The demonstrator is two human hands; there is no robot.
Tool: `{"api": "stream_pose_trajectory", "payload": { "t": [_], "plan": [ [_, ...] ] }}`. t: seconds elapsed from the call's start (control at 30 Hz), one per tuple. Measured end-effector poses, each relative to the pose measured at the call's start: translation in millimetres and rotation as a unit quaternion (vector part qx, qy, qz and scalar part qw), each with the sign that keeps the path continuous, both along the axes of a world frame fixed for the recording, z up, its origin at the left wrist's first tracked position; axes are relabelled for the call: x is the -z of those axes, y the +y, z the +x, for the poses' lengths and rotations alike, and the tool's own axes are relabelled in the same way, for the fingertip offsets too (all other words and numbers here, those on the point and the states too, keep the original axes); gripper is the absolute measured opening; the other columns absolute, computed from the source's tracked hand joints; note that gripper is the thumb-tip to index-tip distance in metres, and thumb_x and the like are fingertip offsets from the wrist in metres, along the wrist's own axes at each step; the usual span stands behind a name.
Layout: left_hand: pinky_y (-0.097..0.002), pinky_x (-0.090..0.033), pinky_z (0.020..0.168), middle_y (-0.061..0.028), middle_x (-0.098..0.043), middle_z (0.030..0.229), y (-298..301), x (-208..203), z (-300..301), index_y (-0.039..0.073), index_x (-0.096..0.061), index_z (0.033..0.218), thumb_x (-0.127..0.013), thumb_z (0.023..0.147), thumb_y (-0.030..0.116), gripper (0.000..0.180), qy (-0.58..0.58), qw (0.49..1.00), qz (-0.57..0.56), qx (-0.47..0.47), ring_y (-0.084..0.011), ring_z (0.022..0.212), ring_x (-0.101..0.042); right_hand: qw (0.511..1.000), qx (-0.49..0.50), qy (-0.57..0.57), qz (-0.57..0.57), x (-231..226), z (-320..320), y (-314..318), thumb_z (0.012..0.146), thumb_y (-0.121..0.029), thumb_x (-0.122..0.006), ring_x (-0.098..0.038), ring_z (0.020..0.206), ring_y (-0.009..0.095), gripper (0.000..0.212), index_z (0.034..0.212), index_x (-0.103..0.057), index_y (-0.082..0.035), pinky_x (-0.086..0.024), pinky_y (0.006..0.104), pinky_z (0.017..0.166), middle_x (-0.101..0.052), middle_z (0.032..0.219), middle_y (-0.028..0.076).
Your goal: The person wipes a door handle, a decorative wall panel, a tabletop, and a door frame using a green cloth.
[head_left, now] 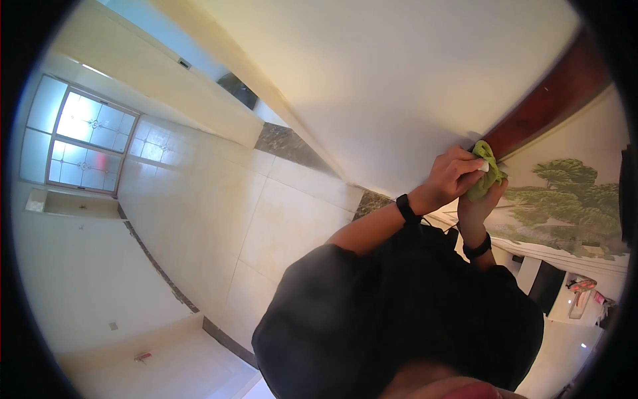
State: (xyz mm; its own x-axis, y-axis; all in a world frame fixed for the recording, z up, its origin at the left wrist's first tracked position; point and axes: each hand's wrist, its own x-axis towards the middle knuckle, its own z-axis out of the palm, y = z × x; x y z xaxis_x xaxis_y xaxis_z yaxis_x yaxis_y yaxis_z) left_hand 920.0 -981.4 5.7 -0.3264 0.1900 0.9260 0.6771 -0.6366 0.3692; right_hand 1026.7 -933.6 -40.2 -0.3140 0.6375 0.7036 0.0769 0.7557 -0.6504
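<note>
A crumpled green cloth [493,178] is bunched between my two hands, against the lower end of a reddish-brown wooden trim strip [546,100]. My left hand [453,174] reaches in over the white surface with its fingers closed on the cloth. At those fingertips shows a small white piece [484,166], too small to name. From below, my right hand [480,211] grips the cloth too; its fingers are partly hidden behind the cloth. Each wrist wears a black band.
A broad white panel or wall [399,73] rises beside the trim. To the right is a wall picture of green trees [565,183]. Pale floor tiles [286,213] stretch left toward frosted windows [93,139]. Small items [582,286] lie at the lower right.
</note>
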Motion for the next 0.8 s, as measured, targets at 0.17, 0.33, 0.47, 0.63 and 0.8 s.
{"api": "stream_pose_trajectory", "payload": {
  "t": [0.17,0.33,0.47,0.63,0.8],
  "plan": [
    [-0.0311,-0.047,0.053,-0.0116,-0.06,0.083,-29,24,-45,0.003,-0.057,0.097,-0.069,0.076,-0.003,0.025,-0.059,0.996,-0.059,-0.012,-0.0241,0.063,-0.057,0.994,0.052,-0.084,0.051,-12,-51,-42,0.073,-0.007,-0.069,-0.051,0.087,0.044,0.033,0.1,-0.053,0.0,-0.045,0.0476,0.071,-0.051,0.095,0.023],
    [-0.0254,-0.045,0.052,-0.0111,-0.059,0.085,-66,30,-102,0.003,-0.056,0.097,-0.066,0.08,-0.004,0.02,-0.1,0.993,-0.063,-0.03,-0.017,0.062,-0.055,0.991,0.036,-0.079,0.098,-15,-117,-76,0.07,-0.003,-0.068,-0.052,0.079,0.042,0.028,0.092,-0.051,-0.001,-0.046,0.0446,0.062,-0.049,0.089,0.022],
    [-0.0226,-0.042,0.052,-0.0102,-0.058,0.085,-89,17,-152,0.001,-0.055,0.099,-0.063,0.081,-0.005,0.02,-0.121,0.988,0.008,-0.095,-0.0116,0.06,-0.05,0.989,0.0,-0.076,0.127,-40,-172,-97,0.069,-0.005,-0.07,-0.055,0.075,0.038,0.028,0.092,-0.053,-0.003,-0.047,0.0413,0.058,-0.05,0.088,0.019],
    [-0.023,-0.043,0.059,-0.0107,-0.053,0.1,-119,-27,-210,0.0,-0.052,0.102,-0.062,0.084,-0.003,0.021,-0.095,0.986,0.046,-0.13,-0.0133,0.075,-0.052,0.986,-0.022,-0.028,0.163,-102,-231,-125,0.069,-0.007,-0.071,-0.056,0.077,0.034,0.034,0.099,-0.056,-0.005,-0.049,0.0386,0.06,-0.051,0.09,0.015],
    [-0.0264,-0.046,0.066,-0.0131,-0.051,0.1,-150,-47,-242,-0.002,-0.046,0.106,-0.06,0.086,-0.002,0.024,-0.066,0.978,0.08,-0.182,-0.0161,0.08,-0.053,0.985,-0.089,0.005,0.15,-119,-269,-151,0.067,-0.009,-0.071,-0.057,0.078,0.032,0.039,0.103,-0.057,-0.009,-0.049,0.0378,0.061,-0.051,0.093,0.013]
  ]
}}
